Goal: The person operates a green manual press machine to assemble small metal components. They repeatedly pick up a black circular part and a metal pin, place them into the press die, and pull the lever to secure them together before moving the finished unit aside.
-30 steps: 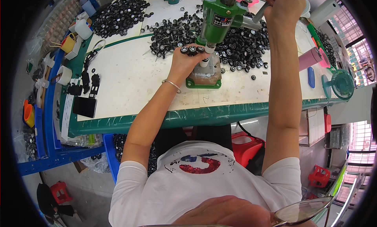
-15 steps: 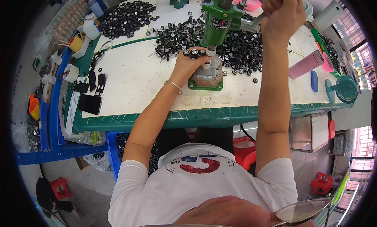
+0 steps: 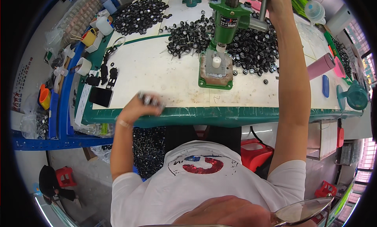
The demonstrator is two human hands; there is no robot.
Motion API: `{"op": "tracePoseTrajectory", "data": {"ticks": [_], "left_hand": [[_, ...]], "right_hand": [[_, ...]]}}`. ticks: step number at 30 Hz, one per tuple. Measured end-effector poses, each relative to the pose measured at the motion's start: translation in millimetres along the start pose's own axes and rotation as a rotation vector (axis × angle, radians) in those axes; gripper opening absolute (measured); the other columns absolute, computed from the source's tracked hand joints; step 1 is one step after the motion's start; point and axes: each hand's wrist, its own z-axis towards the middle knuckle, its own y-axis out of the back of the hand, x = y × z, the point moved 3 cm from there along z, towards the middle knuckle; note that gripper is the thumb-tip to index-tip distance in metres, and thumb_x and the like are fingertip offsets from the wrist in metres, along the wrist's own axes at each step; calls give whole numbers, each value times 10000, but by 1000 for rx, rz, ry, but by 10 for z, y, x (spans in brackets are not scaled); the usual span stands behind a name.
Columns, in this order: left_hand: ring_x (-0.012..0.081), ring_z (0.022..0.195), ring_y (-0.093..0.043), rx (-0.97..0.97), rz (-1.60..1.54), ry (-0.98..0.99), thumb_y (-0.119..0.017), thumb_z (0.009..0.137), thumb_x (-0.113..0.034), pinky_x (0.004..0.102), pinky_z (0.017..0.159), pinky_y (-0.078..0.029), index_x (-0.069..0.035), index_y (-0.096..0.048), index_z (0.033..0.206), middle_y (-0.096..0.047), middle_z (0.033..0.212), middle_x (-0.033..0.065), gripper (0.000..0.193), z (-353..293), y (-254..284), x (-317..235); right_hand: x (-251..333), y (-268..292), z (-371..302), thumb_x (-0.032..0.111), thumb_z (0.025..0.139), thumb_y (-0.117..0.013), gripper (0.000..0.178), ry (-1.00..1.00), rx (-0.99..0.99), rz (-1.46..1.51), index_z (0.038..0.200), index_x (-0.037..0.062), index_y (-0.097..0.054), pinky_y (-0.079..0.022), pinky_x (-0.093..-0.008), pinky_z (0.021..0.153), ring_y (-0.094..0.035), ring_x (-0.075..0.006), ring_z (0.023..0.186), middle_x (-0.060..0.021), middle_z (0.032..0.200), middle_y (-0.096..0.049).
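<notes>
A green hand press (image 3: 226, 25) stands on the table, with a white peg (image 3: 216, 62) upright on its base. My right hand (image 3: 279, 5) is raised at the upper right, wrapped round the press's metal lever (image 3: 264, 7). At the table's front edge my left hand (image 3: 136, 109), smeared by motion, holds several small black toy wheels (image 3: 151, 101) with silver hubs. Below that hand is a bin full of small black wheel parts (image 3: 148, 152). Behind the press lies a heap of black wheels (image 3: 253, 50), and wheels on thin axles (image 3: 186, 40) lie to its left.
Another heap of black wheels (image 3: 139, 17) lies at the back left. A black phone (image 3: 101, 97) and dark plastic parts (image 3: 104, 73) rest on the table's left side. To the right are a pink tumbler (image 3: 320, 67), a blue case (image 3: 325, 86) and a small teal fan (image 3: 355, 95).
My left hand has moved from the press toward me and left, to the table's front edge, with wheels still in it. My right hand stays up at the lever, now farther away.
</notes>
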Motion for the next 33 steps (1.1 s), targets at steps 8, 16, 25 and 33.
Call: {"op": "tracePoseTrajectory", "data": {"ticks": [8,16,25,33], "left_hand": [[210,793,-666,-231,1227,376,-836,608,-192,309,762,-507,-31,-701,1009,-702,864,113,453,-1266,546,985],[191,794,-662,-314,716,-241,-698,800,-172,308,724,-497,-36,-689,1004,-702,897,102,245,53,55,-137],[205,853,-555,-578,1263,-742,-662,781,-105,344,751,-437,-128,-702,943,-589,851,9,168,1551,-68,-270],[175,773,-583,-491,975,-826,-694,744,-91,303,669,-456,-95,-651,808,-605,880,11,77,1574,-117,-401]], "right_hand": [[-662,993,-259,291,918,-592,290,-93,65,-482,1034,30,-642,-444,-217,568,-546,-79,628,-6,783,-610],[-1446,1279,-1365,131,826,-660,194,-93,561,-951,1002,51,-643,-485,-311,637,-589,-167,667,-69,862,-639],[-1476,1103,-1666,134,811,-654,197,-56,527,-1144,997,82,-619,-484,-389,689,-606,-262,752,-80,958,-560],[-1534,1129,-1512,143,818,-672,171,-80,443,-1056,964,57,-655,-497,-342,698,-617,-221,747,-76,905,-588]]}}
